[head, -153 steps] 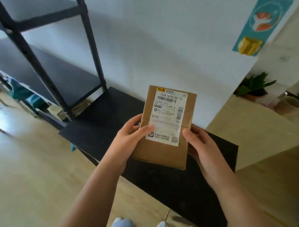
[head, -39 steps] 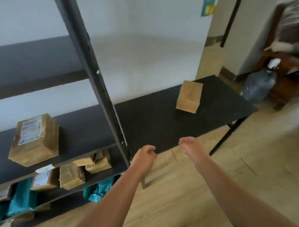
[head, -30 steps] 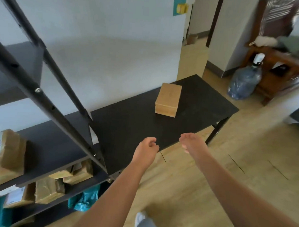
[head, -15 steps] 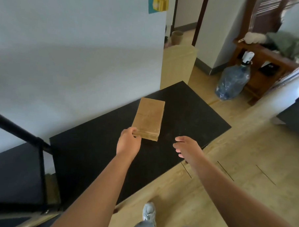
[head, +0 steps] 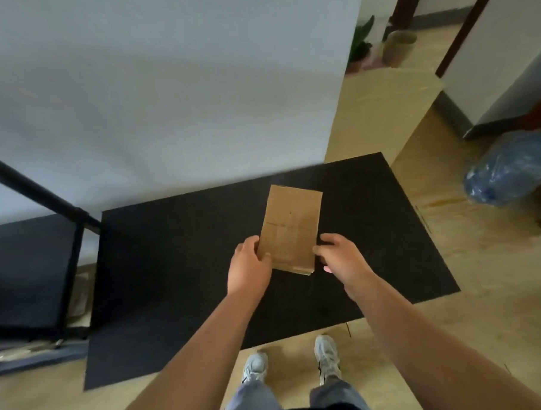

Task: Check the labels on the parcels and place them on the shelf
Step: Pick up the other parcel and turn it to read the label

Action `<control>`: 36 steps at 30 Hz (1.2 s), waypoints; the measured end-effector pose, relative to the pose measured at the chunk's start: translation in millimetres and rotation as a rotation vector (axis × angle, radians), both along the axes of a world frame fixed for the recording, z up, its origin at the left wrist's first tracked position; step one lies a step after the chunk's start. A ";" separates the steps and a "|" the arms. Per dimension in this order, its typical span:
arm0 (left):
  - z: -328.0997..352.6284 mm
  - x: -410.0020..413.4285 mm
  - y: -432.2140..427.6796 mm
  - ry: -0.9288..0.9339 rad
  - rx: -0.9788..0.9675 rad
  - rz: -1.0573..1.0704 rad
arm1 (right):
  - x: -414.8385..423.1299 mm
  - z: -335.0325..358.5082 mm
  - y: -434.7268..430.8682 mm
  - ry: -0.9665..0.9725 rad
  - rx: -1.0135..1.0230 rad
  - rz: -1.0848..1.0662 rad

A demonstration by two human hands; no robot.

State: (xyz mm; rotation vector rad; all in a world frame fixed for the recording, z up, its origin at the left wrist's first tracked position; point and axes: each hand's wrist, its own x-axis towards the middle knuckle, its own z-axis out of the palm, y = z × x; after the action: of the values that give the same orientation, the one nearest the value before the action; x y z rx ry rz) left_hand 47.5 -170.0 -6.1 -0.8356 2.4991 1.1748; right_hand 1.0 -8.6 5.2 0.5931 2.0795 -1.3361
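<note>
A flat brown paper parcel is over the black table, its plain side up; no label shows. My left hand grips its lower left edge, thumb on top. My right hand holds its lower right edge. I cannot tell whether the parcel's far end rests on the table or is lifted off it. The black metal shelf stands at the left, next to the table; only its frame and one dark board show.
A white wall runs behind the table. A blue water bottle lies on the wooden floor at the right. A potted plant and a brown pot stand at the back. My shoes are at the table's near edge.
I turned from the shelf to the table. My left hand reached the parcel first; now both hands hold it and it sits closer to me.
</note>
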 end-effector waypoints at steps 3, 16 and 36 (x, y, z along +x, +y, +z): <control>-6.4 10.7 26.6 -0.016 0.034 0.073 | -16.5 2.1 14.7 0.008 0.041 0.092; 6.4 -49.9 42.9 -0.083 0.391 0.320 | -51.9 -10.4 28.7 0.059 0.057 0.252; 47.0 -54.3 7.3 0.187 0.715 0.642 | -72.1 34.9 2.3 0.104 -0.295 -0.006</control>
State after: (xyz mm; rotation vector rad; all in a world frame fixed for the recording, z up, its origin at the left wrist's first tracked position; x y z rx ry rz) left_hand -6.8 -162.7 40.9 -1.3676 1.6934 2.2380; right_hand -71.0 -6.3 40.1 0.4099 1.9093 -1.6684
